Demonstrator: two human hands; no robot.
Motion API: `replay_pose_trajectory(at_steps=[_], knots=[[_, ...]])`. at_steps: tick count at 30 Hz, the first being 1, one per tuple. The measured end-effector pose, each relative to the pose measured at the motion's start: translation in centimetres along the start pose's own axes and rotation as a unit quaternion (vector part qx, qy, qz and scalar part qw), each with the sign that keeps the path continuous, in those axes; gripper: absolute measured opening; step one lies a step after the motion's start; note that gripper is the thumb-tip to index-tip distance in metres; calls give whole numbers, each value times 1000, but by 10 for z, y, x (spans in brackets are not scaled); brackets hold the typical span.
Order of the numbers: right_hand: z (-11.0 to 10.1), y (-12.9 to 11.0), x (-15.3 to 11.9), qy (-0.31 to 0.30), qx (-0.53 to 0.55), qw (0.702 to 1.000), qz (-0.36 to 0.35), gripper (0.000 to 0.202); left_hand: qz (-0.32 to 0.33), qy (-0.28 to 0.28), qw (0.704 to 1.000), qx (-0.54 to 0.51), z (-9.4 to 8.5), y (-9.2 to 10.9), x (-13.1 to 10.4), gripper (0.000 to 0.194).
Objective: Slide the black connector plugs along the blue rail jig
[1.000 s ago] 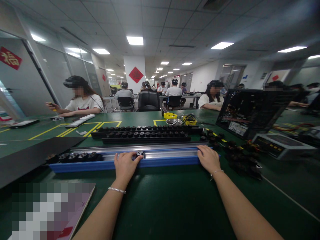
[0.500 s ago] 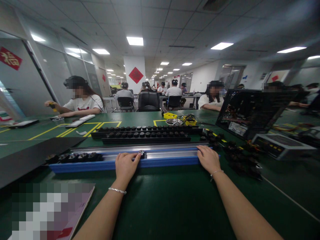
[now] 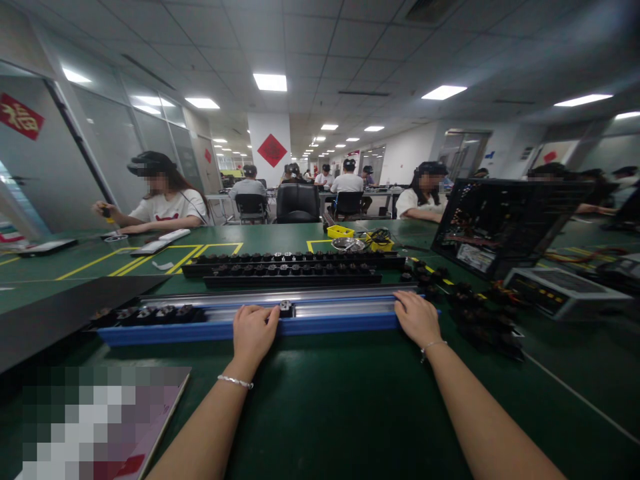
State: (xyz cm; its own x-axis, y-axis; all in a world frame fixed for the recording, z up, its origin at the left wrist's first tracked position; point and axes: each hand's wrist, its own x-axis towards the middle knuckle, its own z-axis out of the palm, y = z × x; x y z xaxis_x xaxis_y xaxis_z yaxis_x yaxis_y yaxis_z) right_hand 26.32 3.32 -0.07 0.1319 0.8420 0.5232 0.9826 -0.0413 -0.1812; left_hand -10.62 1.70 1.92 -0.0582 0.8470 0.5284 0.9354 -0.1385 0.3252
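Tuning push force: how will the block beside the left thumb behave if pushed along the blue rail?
The block probably slides lengthwise: the rail is straight and looks smooth inside. Rolling seems unlikely, given its boxy shape. It should feel stiff, judging by its hard-looking body.

Blue rail, green tabletop

READ: 福 | ON: red diamond sign, door at left | pillar diamond: illegible
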Motion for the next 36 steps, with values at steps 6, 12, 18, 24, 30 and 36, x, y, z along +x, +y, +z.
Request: replay_pose_trajectory(at_steps=[6, 12, 18, 24, 30, 36], knots=[[1, 1, 0, -2, -2, 1000, 1, 40, 8, -1, 1000, -9, 0, 1, 0, 45], [0, 0, 0, 4, -7, 1000, -3, 39, 19, 2, 1000, -6, 1, 0, 0, 46], [-3, -2, 0, -7, -6, 1000, 5, 41, 23, 2, 1000, -10, 2, 1, 0, 47], [-5, -3, -1, -11, -1, 1000, 8, 42, 31, -6, 999, -17, 2, 0, 0, 50], [-2, -1, 0, -10, 2, 1000, 5, 41, 42, -7, 999, -24, 3, -2, 0, 49], [-1, 0, 0, -6, 3, 1000, 6, 40, 40, -10, 999, -32, 4, -2, 0, 48]])
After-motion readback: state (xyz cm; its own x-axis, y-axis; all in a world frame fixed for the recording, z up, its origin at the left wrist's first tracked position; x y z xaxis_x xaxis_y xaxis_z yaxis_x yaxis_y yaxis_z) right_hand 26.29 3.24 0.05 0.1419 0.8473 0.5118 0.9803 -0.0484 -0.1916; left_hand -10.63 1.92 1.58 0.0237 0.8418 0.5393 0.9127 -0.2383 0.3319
